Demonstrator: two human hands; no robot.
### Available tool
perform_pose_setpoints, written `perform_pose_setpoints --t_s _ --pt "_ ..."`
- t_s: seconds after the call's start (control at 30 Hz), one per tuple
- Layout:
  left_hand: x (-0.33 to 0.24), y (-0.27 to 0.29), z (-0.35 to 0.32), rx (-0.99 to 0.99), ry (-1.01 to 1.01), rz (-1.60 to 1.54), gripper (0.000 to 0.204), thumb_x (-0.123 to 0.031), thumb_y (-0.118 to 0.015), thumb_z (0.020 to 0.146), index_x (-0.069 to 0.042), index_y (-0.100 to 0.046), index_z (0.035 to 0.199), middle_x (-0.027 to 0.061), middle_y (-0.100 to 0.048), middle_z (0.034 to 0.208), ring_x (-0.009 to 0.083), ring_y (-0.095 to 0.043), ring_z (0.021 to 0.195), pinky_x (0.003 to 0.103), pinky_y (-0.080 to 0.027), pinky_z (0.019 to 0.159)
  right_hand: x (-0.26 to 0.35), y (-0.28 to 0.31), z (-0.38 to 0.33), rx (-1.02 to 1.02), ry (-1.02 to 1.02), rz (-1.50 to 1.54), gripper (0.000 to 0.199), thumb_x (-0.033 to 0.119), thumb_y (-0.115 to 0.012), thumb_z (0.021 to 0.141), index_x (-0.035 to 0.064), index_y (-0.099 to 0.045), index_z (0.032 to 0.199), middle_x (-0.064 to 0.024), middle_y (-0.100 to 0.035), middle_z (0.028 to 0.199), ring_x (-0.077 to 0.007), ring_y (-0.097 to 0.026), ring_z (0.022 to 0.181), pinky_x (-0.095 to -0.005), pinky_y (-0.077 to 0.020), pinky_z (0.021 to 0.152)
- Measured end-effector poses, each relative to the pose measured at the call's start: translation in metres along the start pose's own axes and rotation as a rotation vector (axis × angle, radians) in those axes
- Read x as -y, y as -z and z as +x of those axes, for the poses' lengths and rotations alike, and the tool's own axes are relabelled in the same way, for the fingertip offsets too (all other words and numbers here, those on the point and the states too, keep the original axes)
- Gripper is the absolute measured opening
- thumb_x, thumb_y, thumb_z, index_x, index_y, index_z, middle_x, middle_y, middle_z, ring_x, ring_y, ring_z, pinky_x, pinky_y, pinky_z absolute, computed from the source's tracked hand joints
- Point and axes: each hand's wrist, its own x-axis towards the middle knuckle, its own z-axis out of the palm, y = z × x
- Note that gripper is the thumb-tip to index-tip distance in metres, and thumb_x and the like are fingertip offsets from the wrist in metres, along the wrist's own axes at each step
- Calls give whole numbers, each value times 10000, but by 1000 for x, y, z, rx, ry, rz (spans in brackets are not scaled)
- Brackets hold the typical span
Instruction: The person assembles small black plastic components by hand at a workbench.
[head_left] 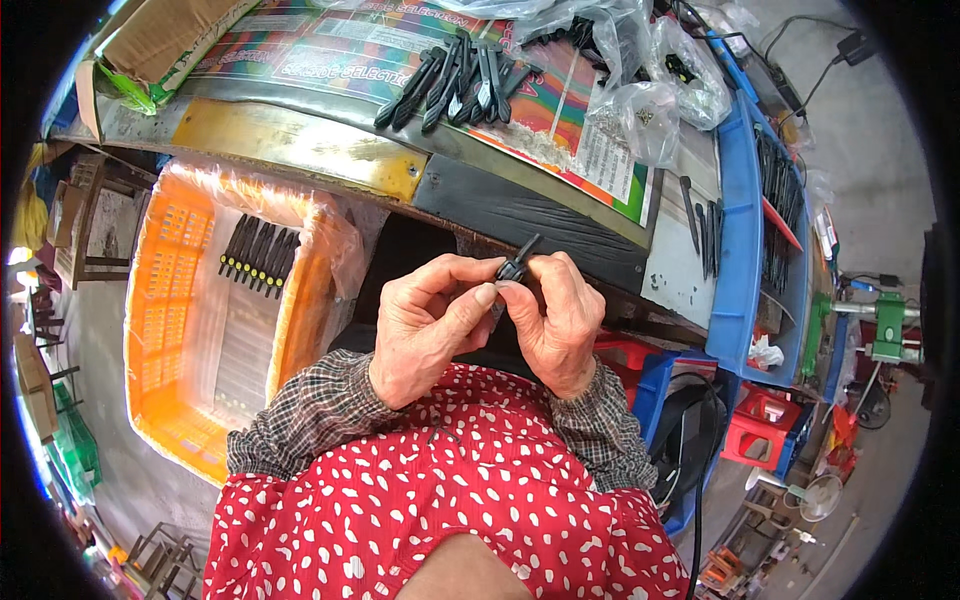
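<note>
Both hands pinch one small black plastic piece [514,266] betw. left hand [432,322] & right hand [556,318], fingers clamped on it. Grip's at fingertips only; could slip, drop toward the lap.

A small plastic part [516,263] sits pinched between the left hand [432,322] and right hand [556,318], in front of the workbench [300,140]. On the bench behind them lies a pile of similar parts [455,85], with plastic bags [650,80] to its right. To the left, below the bench, a crate [160,330] holds a row of finished pieces [258,255]. A tray [740,250] stands at the right.
</note>
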Motion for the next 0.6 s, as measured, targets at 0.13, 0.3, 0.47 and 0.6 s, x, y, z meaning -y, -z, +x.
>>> perform_pose_setpoints --t_s 0.13,0.3,0.47,0.6 --pt "1 1 -1 5 0 -7 188 -32 -569 909 7 -608 1089 12 -588 760 34 -508 575 158 -396 482 0 -1 0 -8 60 -52 262 203 -690 819 -4 -541 880 -103 -528 680 -259 -556 537 -350 -440 466" --pt "1 -1 -2 -13 7 -13 184 -19 -571 905 6 -614 1081 17 -595 770 36 -509 570 163 -392 476 2 -6 -4 -23 31 -29 218 165 -677 823 -3 -541 851 -108 -534 671 -265 -560 539 -356 -439 468" --pt "-3 -1 -4 -11 9 -7 193 -13 -564 905 6 -614 1091 6 -590 782 34 -504 590 162 -391 502 3 -8 -2 -54 -18 -10 157 127 -643 826 1 -549 817 -124 -545 674 -296 -566 545 -378 -439 478" --pt "6 0 -1 -2 -57 25 206 -15 -572 898 8 -620 1097 17 -593 761 49 -514 602 177 -391 504 8 -11 -1 -91 -106 4 158 133 -604 847 5 -547 774 -133 -511 628 -309 -531 510 -384 -409 467"
